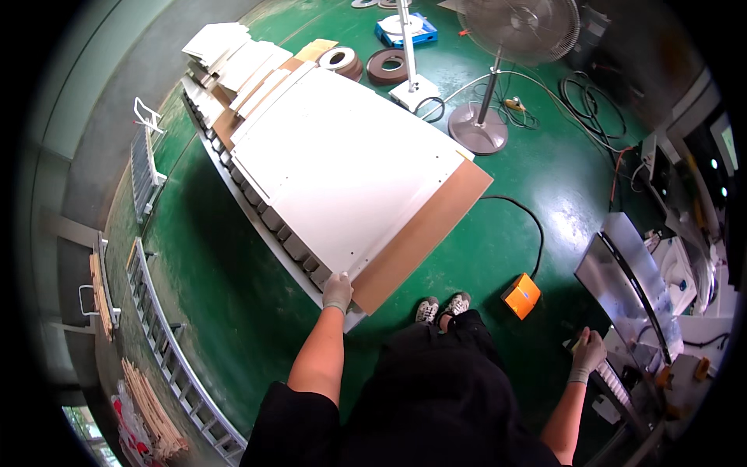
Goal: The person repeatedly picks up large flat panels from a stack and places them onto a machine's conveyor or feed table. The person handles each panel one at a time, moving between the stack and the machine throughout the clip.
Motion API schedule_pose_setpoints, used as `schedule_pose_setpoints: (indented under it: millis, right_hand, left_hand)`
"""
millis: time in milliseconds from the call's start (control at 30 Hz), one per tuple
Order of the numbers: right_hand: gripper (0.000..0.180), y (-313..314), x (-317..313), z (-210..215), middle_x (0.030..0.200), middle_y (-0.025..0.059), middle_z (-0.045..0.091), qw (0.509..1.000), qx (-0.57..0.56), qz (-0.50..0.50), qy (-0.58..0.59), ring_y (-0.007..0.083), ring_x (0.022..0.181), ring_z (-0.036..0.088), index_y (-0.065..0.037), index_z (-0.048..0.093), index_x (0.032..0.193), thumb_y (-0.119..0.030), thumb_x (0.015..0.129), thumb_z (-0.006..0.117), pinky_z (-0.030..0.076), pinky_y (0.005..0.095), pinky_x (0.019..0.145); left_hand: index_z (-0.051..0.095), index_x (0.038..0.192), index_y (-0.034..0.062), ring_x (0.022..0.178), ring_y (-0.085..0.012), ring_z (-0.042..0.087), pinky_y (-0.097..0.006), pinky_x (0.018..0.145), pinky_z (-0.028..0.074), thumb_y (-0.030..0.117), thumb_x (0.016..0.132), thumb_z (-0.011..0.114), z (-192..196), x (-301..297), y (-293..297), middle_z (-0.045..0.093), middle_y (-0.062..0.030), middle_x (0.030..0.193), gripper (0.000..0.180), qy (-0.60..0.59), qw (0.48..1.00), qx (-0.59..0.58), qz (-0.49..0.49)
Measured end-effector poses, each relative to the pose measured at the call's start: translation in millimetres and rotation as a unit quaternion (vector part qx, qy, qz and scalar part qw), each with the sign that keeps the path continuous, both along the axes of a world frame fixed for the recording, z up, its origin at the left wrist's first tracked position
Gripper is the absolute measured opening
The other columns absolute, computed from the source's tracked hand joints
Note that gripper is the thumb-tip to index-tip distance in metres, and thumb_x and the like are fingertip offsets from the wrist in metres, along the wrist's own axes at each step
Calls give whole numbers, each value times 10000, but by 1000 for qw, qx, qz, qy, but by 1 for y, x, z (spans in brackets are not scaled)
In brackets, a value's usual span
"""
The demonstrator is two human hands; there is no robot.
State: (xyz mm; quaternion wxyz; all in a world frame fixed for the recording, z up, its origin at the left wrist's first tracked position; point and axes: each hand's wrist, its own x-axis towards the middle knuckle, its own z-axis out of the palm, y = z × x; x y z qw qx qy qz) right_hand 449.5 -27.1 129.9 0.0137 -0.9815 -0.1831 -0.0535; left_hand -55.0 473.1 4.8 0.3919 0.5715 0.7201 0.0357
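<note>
My left hand [338, 291], in a pale glove, is closed on the near left corner of a large white panel [334, 156]. The panel has small holes along its edge. It lies on a brown board [424, 233], on top of a long roller conveyor [264, 218]. Out to the right, my right hand [589, 352], also gloved, has its fingers curled beside the metal front of a machine [622, 272]. What those fingers hold, if anything, is hidden.
An orange foot pedal [520, 296] with a black cable lies on the green floor, right of my shoes. Beyond the panel stand a pedestal fan [478, 128], brown rolls of edge banding [387, 67] and loose cables. Another roller conveyor [175, 346] runs along the left.
</note>
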Motion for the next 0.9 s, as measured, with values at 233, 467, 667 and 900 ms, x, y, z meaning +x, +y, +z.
schedule_pose_setpoints:
  millis: [233, 467, 667, 900]
  right_hand:
    - [363, 10, -7, 0, 789, 178, 696, 999, -40, 32, 14, 424, 779, 662, -71, 674, 773, -372, 972, 635, 494, 543, 715]
    - [320, 20, -7, 13, 797, 154, 681, 994, -32, 46, 95, 377, 857, 652, -75, 728, 836, -344, 978, 627, 498, 487, 813]
    - [327, 34, -40, 11, 862, 187, 672, 991, 101, 42, 78, 363, 870, 601, 2, 675, 867, -270, 1027, 589, 478, 476, 829]
    - [322, 79, -118, 10, 690, 122, 567, 966, 151, 41, 205, 237, 638, 549, 6, 627, 789, -235, 999, 668, 448, 378, 621]
  left_hand:
    - [709, 1236, 31, 1254, -458, 612, -548, 1078, 476, 338, 1052, 414, 11, -1, 37, 671, -247, 1314, 464, 227, 897, -66, -372]
    - [741, 1148, 14, 1163, -449, 666, -542, 1028, 502, 347, 1052, 401, 28, -9, 55, 701, -267, 1222, 485, 186, 909, -138, -347]
    - [746, 1076, 2, 1087, -443, 686, -523, 970, 521, 491, 1015, 457, 29, -23, 151, 718, -287, 1106, 571, 105, 958, -88, -251]
    - [373, 1606, 121, 1146, -406, 684, -522, 973, 541, 453, 1004, 530, 38, -11, 307, 724, -241, 1191, 706, 67, 989, 122, -50]
